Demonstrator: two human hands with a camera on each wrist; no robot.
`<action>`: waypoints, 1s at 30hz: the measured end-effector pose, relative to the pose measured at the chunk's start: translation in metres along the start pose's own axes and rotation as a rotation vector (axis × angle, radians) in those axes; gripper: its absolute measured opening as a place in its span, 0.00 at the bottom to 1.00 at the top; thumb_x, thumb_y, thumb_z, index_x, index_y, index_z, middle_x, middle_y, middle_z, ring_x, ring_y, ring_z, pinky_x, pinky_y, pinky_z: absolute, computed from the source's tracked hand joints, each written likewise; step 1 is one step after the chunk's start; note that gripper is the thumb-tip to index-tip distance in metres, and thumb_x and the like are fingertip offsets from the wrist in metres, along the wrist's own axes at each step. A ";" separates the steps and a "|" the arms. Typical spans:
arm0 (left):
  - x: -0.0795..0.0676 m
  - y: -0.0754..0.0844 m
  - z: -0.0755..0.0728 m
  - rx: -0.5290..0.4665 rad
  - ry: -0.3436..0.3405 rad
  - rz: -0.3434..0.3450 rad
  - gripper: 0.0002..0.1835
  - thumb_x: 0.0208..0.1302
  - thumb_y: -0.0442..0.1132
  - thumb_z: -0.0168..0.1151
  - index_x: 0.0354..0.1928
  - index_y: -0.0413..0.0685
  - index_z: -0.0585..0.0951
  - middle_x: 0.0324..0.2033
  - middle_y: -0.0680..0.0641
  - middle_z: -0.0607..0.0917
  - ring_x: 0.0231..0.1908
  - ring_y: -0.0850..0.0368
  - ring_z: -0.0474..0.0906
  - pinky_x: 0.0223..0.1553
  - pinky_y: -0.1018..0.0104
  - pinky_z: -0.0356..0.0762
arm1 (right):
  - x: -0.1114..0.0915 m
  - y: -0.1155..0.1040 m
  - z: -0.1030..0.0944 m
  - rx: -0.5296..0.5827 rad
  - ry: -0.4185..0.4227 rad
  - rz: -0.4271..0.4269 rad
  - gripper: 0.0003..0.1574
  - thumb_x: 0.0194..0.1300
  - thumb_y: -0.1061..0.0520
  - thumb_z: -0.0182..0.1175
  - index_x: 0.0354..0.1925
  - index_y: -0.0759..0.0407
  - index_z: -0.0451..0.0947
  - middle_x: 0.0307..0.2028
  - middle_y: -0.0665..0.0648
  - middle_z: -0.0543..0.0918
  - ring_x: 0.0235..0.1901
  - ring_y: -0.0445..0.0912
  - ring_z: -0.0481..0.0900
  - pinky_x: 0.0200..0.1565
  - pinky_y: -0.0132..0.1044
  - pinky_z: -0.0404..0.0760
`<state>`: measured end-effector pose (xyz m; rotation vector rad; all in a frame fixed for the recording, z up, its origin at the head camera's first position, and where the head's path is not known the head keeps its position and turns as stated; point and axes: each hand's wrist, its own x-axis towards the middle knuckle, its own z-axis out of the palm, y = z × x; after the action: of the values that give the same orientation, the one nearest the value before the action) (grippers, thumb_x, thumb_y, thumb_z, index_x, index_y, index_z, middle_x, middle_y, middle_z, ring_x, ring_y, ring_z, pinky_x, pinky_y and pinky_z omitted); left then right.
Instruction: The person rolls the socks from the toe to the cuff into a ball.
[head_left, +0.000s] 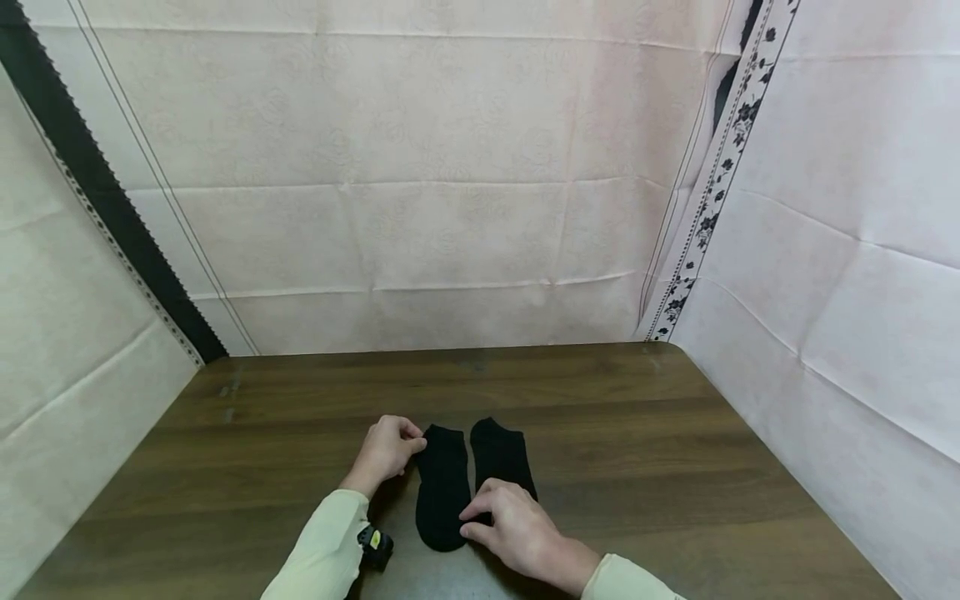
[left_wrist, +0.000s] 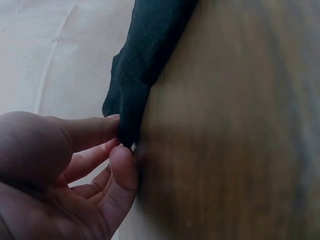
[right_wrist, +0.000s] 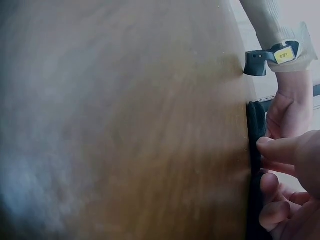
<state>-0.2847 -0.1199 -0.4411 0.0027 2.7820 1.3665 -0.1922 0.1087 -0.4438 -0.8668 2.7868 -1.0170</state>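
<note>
Two black ankle socks lie side by side on the wooden table, the left sock [head_left: 441,492] and the right sock [head_left: 501,454], their cuffs pointing away from me. At the outer corner of the left sock's cuff, my left hand [head_left: 386,450] pinches the fabric between thumb and finger; the left wrist view shows the black knit [left_wrist: 134,107] between the fingertips. My right hand [head_left: 517,527] reaches over the right sock's lower part and hides its toe. Its thumb and forefinger pinch the left sock's inner edge near the toe, seen edge-on as dark fabric [right_wrist: 256,130] in the right wrist view.
The brown wooden table [head_left: 637,450] extends around the socks. Pale creased cloth [head_left: 450,233] hangs behind it and along both sides. A black wrist device [head_left: 377,546] is strapped over the left sleeve.
</note>
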 end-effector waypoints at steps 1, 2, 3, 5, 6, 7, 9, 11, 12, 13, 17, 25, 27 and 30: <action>0.000 0.000 0.000 0.004 0.003 -0.001 0.02 0.67 0.33 0.66 0.39 0.41 0.85 0.27 0.47 0.79 0.16 0.56 0.72 0.20 0.64 0.75 | 0.000 0.000 0.000 -0.002 -0.004 -0.001 0.05 0.64 0.54 0.71 0.40 0.48 0.90 0.34 0.37 0.76 0.36 0.32 0.74 0.37 0.29 0.76; 0.001 0.000 0.000 0.007 0.005 -0.003 0.02 0.68 0.33 0.66 0.39 0.41 0.84 0.27 0.47 0.79 0.16 0.56 0.72 0.20 0.64 0.75 | 0.000 -0.001 0.000 -0.002 -0.007 -0.004 0.05 0.64 0.54 0.71 0.40 0.47 0.90 0.34 0.37 0.76 0.36 0.32 0.74 0.37 0.29 0.76; 0.000 0.000 0.000 0.010 0.006 -0.005 0.02 0.68 0.33 0.66 0.38 0.41 0.84 0.27 0.46 0.79 0.16 0.56 0.73 0.21 0.64 0.75 | 0.000 -0.001 0.000 -0.004 -0.009 -0.007 0.05 0.64 0.55 0.71 0.39 0.47 0.90 0.34 0.37 0.76 0.36 0.32 0.74 0.37 0.29 0.76; 0.000 0.001 0.000 0.015 0.010 -0.003 0.02 0.68 0.34 0.65 0.38 0.42 0.84 0.28 0.46 0.79 0.17 0.55 0.73 0.21 0.63 0.75 | 0.000 -0.001 0.000 -0.009 -0.013 -0.012 0.04 0.64 0.55 0.70 0.38 0.46 0.90 0.35 0.37 0.76 0.36 0.32 0.74 0.37 0.29 0.76; 0.000 0.001 0.000 0.016 0.010 -0.003 0.02 0.68 0.34 0.65 0.38 0.42 0.84 0.28 0.46 0.79 0.17 0.55 0.73 0.21 0.63 0.75 | 0.000 -0.001 0.000 -0.014 -0.015 -0.014 0.04 0.64 0.55 0.70 0.38 0.46 0.90 0.35 0.37 0.76 0.36 0.32 0.74 0.37 0.29 0.76; 0.000 0.001 0.000 0.018 0.009 -0.004 0.02 0.69 0.34 0.65 0.38 0.42 0.83 0.28 0.46 0.79 0.17 0.54 0.73 0.21 0.63 0.75 | 0.000 -0.001 0.000 -0.018 -0.017 -0.016 0.04 0.64 0.55 0.70 0.38 0.46 0.90 0.35 0.37 0.76 0.36 0.32 0.74 0.37 0.29 0.76; 0.000 0.002 0.000 0.017 0.010 -0.009 0.02 0.69 0.34 0.65 0.38 0.43 0.83 0.28 0.46 0.78 0.18 0.54 0.73 0.21 0.63 0.75 | 0.000 -0.002 0.000 -0.027 -0.020 -0.019 0.04 0.64 0.55 0.70 0.37 0.45 0.90 0.35 0.37 0.76 0.35 0.32 0.74 0.37 0.29 0.76; 0.000 0.002 0.000 0.018 0.009 -0.012 0.02 0.69 0.34 0.65 0.38 0.43 0.83 0.28 0.46 0.78 0.18 0.54 0.73 0.22 0.63 0.75 | 0.000 -0.001 0.001 -0.039 -0.025 -0.023 0.04 0.65 0.55 0.70 0.37 0.45 0.89 0.34 0.37 0.76 0.35 0.31 0.74 0.37 0.29 0.76; 0.000 0.002 0.000 0.020 0.008 -0.012 0.02 0.69 0.34 0.65 0.38 0.43 0.83 0.28 0.46 0.78 0.18 0.54 0.73 0.22 0.63 0.75 | 0.000 -0.002 0.000 -0.043 -0.028 -0.024 0.04 0.65 0.55 0.70 0.37 0.45 0.89 0.34 0.37 0.75 0.35 0.31 0.73 0.37 0.29 0.76; 0.000 0.002 0.000 0.021 0.008 -0.013 0.02 0.69 0.34 0.65 0.38 0.43 0.83 0.28 0.46 0.78 0.18 0.54 0.73 0.22 0.63 0.75 | 0.000 -0.002 0.000 -0.044 -0.032 -0.023 0.04 0.65 0.55 0.69 0.36 0.44 0.89 0.34 0.37 0.75 0.34 0.31 0.73 0.37 0.29 0.76; -0.001 0.002 0.000 0.021 0.009 -0.006 0.03 0.69 0.35 0.65 0.38 0.43 0.83 0.28 0.46 0.78 0.18 0.54 0.73 0.22 0.63 0.76 | 0.000 -0.001 0.000 -0.048 -0.040 -0.023 0.04 0.66 0.55 0.68 0.36 0.43 0.87 0.33 0.36 0.74 0.33 0.30 0.72 0.36 0.29 0.75; -0.001 0.003 -0.001 0.007 0.014 -0.004 0.02 0.70 0.34 0.64 0.38 0.43 0.82 0.27 0.45 0.77 0.19 0.54 0.74 0.22 0.63 0.76 | 0.000 -0.001 0.000 -0.029 -0.047 -0.029 0.04 0.67 0.55 0.68 0.36 0.43 0.86 0.33 0.37 0.74 0.32 0.31 0.72 0.35 0.29 0.75; -0.002 0.003 -0.001 0.004 0.016 -0.002 0.02 0.70 0.34 0.64 0.38 0.43 0.82 0.27 0.45 0.77 0.19 0.54 0.74 0.22 0.63 0.77 | 0.000 -0.001 0.000 -0.029 -0.048 -0.030 0.04 0.67 0.55 0.68 0.36 0.43 0.87 0.33 0.37 0.74 0.32 0.31 0.72 0.35 0.29 0.75; -0.002 0.003 0.000 0.000 0.020 0.003 0.02 0.70 0.34 0.64 0.39 0.43 0.82 0.27 0.45 0.77 0.19 0.54 0.74 0.22 0.62 0.77 | 0.000 0.000 0.001 -0.029 -0.043 -0.038 0.04 0.67 0.54 0.68 0.36 0.43 0.87 0.33 0.37 0.74 0.32 0.30 0.72 0.35 0.29 0.75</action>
<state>-0.2828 -0.1182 -0.4382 -0.0062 2.7998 1.3748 -0.1923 0.1079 -0.4445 -0.9366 2.7668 -0.9531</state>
